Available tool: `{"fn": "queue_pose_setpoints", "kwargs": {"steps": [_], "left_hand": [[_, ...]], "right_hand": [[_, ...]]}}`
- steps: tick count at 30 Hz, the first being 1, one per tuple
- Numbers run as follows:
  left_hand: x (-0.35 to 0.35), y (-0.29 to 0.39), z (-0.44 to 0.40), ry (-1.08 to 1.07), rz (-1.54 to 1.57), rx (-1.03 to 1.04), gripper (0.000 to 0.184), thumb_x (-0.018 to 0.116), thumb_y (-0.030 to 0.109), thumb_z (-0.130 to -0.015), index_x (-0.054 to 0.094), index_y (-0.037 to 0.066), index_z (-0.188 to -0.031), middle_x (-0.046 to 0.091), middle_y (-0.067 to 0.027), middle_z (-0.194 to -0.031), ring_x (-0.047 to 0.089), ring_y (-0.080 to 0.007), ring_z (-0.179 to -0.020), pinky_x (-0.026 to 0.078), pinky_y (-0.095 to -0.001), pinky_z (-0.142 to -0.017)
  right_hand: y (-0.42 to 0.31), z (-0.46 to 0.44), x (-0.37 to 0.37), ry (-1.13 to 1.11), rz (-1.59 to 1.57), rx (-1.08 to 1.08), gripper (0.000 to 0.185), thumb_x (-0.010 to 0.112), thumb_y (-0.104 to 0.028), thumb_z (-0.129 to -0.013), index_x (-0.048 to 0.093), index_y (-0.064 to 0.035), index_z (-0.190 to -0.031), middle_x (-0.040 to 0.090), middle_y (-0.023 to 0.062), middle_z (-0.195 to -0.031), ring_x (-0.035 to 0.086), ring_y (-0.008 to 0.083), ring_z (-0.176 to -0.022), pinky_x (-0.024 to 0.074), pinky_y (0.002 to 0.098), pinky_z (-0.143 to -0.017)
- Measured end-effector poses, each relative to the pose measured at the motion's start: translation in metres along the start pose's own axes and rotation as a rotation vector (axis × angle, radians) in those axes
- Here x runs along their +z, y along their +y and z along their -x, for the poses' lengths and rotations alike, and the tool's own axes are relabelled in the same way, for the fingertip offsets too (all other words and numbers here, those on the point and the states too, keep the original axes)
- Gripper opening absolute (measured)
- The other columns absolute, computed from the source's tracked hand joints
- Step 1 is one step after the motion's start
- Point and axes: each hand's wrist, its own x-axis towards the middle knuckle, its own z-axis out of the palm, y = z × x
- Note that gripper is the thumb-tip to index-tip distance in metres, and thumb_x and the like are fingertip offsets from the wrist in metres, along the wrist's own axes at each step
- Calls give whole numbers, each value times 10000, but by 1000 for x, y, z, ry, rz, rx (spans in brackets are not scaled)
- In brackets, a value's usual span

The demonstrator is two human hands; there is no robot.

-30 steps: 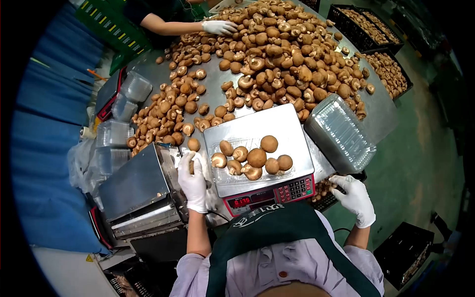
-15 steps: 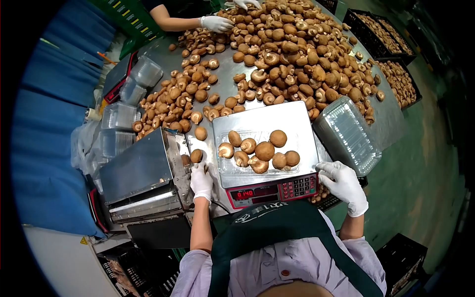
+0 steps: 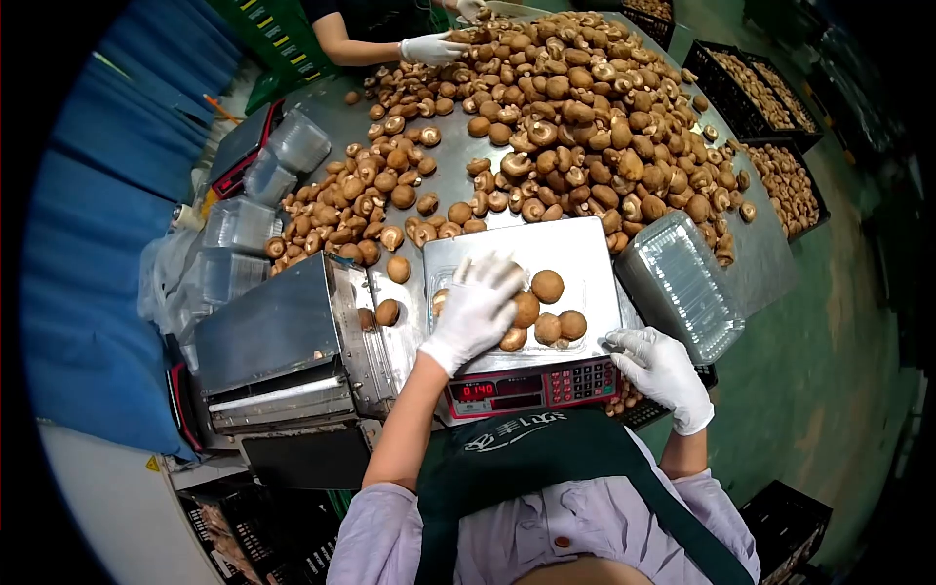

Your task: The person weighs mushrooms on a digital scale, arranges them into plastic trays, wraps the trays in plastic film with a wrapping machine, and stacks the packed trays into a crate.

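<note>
My left hand, in a white glove, is over the left part of a clear plastic tray on the weighing scale. Its fingers are stretched and slightly blurred, covering some of the mushrooms; whether they touch any I cannot tell. Several brown mushrooms show in the tray to the right of that hand. The red display reads 0140. My right hand, also gloved, rests at the scale's front right corner with its fingers loosely extended and nothing seen in them.
A large mushroom heap covers the table beyond the scale. Stacked clear trays stand at its right, a metal wrapping machine at its left. Across the table, another person's gloved hand touches the heap. Black crates hold mushrooms at right.
My left hand has moved from beside a loose mushroom left of the scale to over the tray. My right hand stays at the scale's corner. The display is unchanged.
</note>
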Motion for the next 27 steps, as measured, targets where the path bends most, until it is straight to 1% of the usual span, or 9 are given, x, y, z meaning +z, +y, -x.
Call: {"fn": "queue_pose_setpoints", "kwargs": {"steps": [2, 4, 7, 10, 14, 16, 18, 21, 27], "left_hand": [[10, -2, -4, -140, -48, 38, 484, 480, 339, -881, 488, 136, -1321, 404, -105, -1430, 331, -292, -1343, 116, -534, -1124], [9, -7, -2, 32, 232, 36, 531, 455, 429, -906, 479, 116, -1334, 425, -132, -1404, 362, -295, -1323, 118, -511, -1132], [-11, -32, 4, 421, 549, -156, 401, 552, 235, -919, 519, 59, -1277, 498, -147, -1331, 436, -286, -1265, 317, -371, -1077], [-13, -73, 31, 603, 400, -522, 288, 545, 177, -917, 602, 45, -1167, 565, -138, -1255, 509, -265, -1197, 380, -359, -1023], [9, -105, 66, -63, -184, -949, 346, 525, 226, -856, 615, 120, -1173, 552, -168, -1256, 556, -303, -1114, 410, -388, -972], [47, -135, 85, -299, -286, -857, 381, 607, 219, -777, 613, 151, -1152, 579, -149, -1170, 568, -310, -1067, 453, -403, -903], [79, -135, 101, -135, -578, -656, 319, 595, 152, -756, 638, 145, -1073, 560, -136, -1205, 574, -310, -1049, 479, -436, -844], [85, -130, 94, -83, -563, -738, 235, 578, 148, -783, 656, 137, -1005, 640, -108, -996, 595, -276, -1008, 497, -409, -792], [50, -123, 78, -28, -139, -957, 361, 588, 141, -754, 636, 103, -1110, 647, -185, -1023, 613, -346, -948, 487, -403, -822]], "right_hand": [[-1, 1, -2, 11, -50, 4, 224, 632, -189, -822, 676, -79, -1013, 662, 161, -879, 633, 321, -826, 513, 383, -732], [1, 2, -5, 49, -52, -37, 218, 633, -189, -821, 678, -77, -1003, 664, 155, -873, 635, 320, -819, 513, 384, -726], [4, 4, -6, -17, -63, 35, 265, 667, -157, -820, 670, -58, -1066, 662, 136, -950, 629, 276, -871, 510, 335, -782], [7, 5, -5, -21, -58, 46, 265, 668, -154, -818, 671, -60, -1066, 660, 142, -944, 626, 275, -849, 508, 334, -773], [13, 6, 4, 29, -47, 17, 227, 626, -214, -829, 673, -100, -1019, 625, 201, -810, 623, 349, -764, 510, 392, -703], [12, 4, 4, 2, -30, 16, 224, 626, -218, -830, 674, -99, -1014, 621, 201, -805, 619, 349, -756, 505, 401, -693], [9, 3, 3, 8, -24, -3, 223, 623, -219, -831, 672, -91, -1007, 625, 197, -798, 619, 344, -760, 503, 402, -690], [1, 3, -3, 8, -44, 18, 227, 619, -223, -833, 670, -83, -1005, 627, 193, -784, 620, 340, -757, 502, 402, -689], [3, 6, 0, 32, -43, 11, 221, 622, -217, -829, 671, -77, -993, 639, 182, -802, 625, 337, -767, 506, 398, -699]]}}
